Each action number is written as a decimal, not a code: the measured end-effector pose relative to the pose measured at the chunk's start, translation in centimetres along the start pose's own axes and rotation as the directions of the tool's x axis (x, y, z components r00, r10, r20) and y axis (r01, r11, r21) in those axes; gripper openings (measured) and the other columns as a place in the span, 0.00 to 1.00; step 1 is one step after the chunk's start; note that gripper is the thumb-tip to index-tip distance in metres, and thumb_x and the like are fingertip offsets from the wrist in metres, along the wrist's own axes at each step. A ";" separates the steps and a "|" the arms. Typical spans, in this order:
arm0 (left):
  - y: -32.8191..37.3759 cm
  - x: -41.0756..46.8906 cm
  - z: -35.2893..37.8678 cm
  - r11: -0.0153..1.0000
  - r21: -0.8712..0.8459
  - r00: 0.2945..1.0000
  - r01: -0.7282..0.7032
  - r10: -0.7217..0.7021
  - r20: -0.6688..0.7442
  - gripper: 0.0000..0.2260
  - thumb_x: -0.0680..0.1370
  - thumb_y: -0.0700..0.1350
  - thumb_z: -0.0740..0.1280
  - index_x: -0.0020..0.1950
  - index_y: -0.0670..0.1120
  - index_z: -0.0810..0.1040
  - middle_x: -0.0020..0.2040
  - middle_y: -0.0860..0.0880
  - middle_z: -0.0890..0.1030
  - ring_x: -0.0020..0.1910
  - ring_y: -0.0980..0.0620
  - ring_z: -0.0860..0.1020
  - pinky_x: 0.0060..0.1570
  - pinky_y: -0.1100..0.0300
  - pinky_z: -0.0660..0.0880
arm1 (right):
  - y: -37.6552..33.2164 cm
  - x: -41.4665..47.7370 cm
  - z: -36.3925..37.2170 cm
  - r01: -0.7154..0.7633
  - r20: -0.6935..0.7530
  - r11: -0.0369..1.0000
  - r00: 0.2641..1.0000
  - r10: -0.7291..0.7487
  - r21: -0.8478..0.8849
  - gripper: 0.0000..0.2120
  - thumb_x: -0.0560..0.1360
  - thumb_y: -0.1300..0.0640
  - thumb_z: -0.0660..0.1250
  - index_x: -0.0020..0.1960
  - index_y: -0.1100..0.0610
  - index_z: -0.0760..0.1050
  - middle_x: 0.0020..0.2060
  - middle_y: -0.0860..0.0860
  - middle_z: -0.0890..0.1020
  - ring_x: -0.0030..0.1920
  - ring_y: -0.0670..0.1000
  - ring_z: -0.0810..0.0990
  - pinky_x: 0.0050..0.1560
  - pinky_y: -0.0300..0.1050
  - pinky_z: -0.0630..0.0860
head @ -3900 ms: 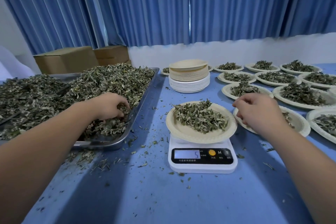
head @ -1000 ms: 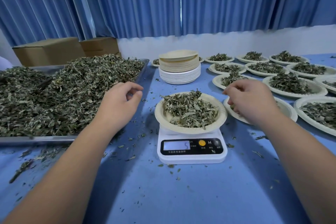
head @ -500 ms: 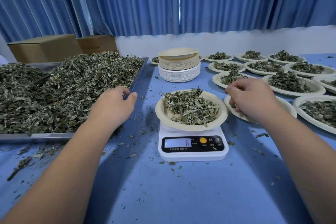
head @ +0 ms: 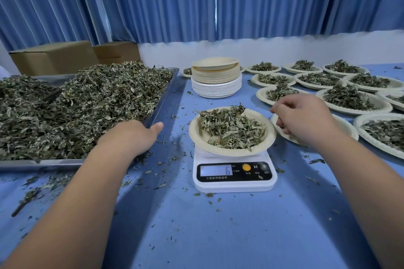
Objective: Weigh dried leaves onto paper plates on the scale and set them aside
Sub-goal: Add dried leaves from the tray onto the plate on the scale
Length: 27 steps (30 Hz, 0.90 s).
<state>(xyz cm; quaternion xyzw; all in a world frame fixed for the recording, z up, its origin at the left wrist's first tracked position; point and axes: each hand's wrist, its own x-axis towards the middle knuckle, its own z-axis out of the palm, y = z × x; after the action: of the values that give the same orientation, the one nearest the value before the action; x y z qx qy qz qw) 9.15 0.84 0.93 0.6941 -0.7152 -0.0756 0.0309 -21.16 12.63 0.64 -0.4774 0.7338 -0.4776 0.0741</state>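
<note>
A white digital scale [head: 234, 173] stands mid-table with its display reading 6. On it sits a paper plate [head: 196, 137] heaped with dried leaves [head: 231, 129]. My left hand [head: 133, 135] lies palm down at the front right corner of the metal tray [head: 164, 98], thumb stretched out, fingers hidden. The tray holds a big pile of loose leaves [head: 87, 105]. My right hand [head: 306, 122] hovers just right of the scale over another plate [head: 347, 129]. Its fingers are curled with the tips together, and nothing shows plainly in them.
A stack of unused plates [head: 216, 78] stands behind the scale. Several filled plates [head: 347, 98] cover the right side of the blue table [head: 218, 236]. Cardboard boxes [head: 54, 57] sit behind the tray. Leaf crumbs lie scattered around the scale and the tray.
My left hand has drawn back from beside the scale plate to the tray's corner. The display went from 5 to 6. My right hand has stayed in place.
</note>
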 end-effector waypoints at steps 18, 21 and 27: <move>0.5 -1.6 -1.4 0.994 -0.066 0.993 -0.092 0.086 -0.085 0.19 0.75 0.55 0.71 0.34 0.44 0.71 0.30 0.48 0.73 0.29 0.50 0.71 0.28 0.60 0.65 | -0.4 -0.2 -0.4 -0.043 0.011 0.999 0.999 0.042 0.011 0.10 0.75 0.57 0.63 0.38 0.56 0.80 0.24 0.46 0.79 0.19 0.43 0.72 0.18 0.36 0.67; 0.3 -1.7 -1.9 0.985 -0.141 0.993 -0.102 0.092 -0.080 0.16 0.75 0.55 0.71 0.41 0.42 0.76 0.36 0.47 0.75 0.33 0.49 0.71 0.35 0.59 0.68 | -0.5 -0.2 -0.4 -0.043 0.011 0.999 0.999 0.042 0.018 0.10 0.75 0.58 0.63 0.38 0.56 0.80 0.24 0.46 0.80 0.19 0.43 0.72 0.17 0.35 0.67; -0.1 -2.3 -2.6 0.919 -0.380 0.993 -0.107 0.077 -0.094 0.09 0.76 0.48 0.72 0.51 0.43 0.81 0.31 0.46 0.76 0.26 0.50 0.72 0.26 0.64 0.67 | -0.4 -0.2 -0.4 -0.049 0.024 0.998 0.999 0.049 0.025 0.10 0.75 0.58 0.62 0.38 0.53 0.80 0.24 0.45 0.80 0.19 0.42 0.72 0.19 0.37 0.68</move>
<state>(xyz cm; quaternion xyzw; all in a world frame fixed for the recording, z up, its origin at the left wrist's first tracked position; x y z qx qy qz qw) 9.72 2.92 3.65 0.6427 -0.7165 -0.1862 0.1974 -21.01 13.00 1.09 -0.4637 0.7383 -0.4793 0.1003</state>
